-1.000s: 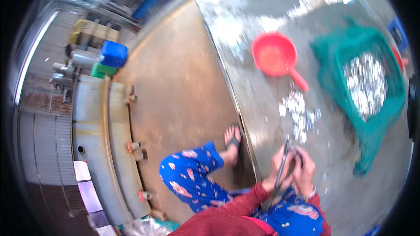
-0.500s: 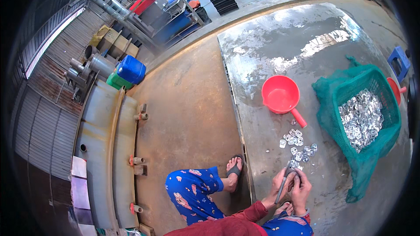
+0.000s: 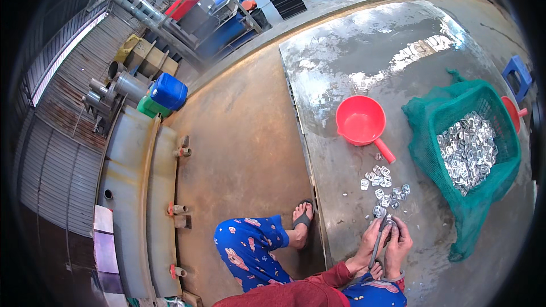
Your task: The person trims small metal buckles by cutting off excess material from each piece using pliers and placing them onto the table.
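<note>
We can't tell what our curled right grip (image 3: pixel 400 244) holds; our left grip (image 3: pixel 365 248) holds a grey stick (image 3: pixel 376 251) near small metal bits (image 3: pixel 386 200). The stick seems stiff and light: hold its middle. The bits seem slippery: pinch edges.

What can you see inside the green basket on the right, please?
Inside the green basket is a heap of small silvery pieces, many showing an opening. The heap covers the basket's bottom, so the bottom and anything buried beneath the top pieces cannot be seen.
</note>
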`<state>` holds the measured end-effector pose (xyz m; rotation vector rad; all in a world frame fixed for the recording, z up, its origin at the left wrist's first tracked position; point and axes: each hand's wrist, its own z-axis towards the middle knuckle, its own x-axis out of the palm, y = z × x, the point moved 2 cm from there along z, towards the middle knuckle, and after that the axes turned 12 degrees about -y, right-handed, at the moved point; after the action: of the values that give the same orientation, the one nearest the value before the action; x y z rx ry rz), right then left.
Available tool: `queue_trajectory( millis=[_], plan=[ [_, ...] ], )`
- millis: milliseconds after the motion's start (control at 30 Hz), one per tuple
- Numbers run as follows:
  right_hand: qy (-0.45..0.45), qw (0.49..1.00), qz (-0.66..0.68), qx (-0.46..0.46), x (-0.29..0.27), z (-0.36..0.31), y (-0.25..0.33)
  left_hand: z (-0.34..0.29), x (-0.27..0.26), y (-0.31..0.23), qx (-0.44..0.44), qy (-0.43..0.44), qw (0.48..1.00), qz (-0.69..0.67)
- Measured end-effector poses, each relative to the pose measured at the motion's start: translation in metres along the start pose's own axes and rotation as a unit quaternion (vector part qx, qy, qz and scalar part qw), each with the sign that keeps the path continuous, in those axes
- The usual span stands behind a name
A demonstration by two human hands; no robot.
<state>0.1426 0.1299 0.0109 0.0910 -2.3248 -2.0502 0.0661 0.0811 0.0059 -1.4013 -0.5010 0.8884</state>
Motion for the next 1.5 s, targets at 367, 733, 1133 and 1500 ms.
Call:
queue_trajectory(
  millis=[367, 733, 1133, 1500],
  plan=[
    [0.024, 0.95, -0.123, -0.284, 0.009, -0.003, 0.018, 0.002, -0.01, -0.003, -0.073, -0.025, 0.997, 0.011],
    [0.062, 0.985, -0.094, -0.13, 0.001, -0.003, 0.02, 0.003, -0.006, 0.009, -0.096, 0.005, 0.995, 0.005],
    [0.056, 0.983, -0.098, -0.142, -0.002, -0.004, 0.019, 0.002, -0.004, 0.014, -0.106, 0.016, 0.994, -0.008],
    [0.041, 0.988, -0.089, -0.123, -0.006, -0.004, 0.012, 0.004, -0.005, 0.011, -0.059, 0.039, 0.997, -0.002]
  ],
)
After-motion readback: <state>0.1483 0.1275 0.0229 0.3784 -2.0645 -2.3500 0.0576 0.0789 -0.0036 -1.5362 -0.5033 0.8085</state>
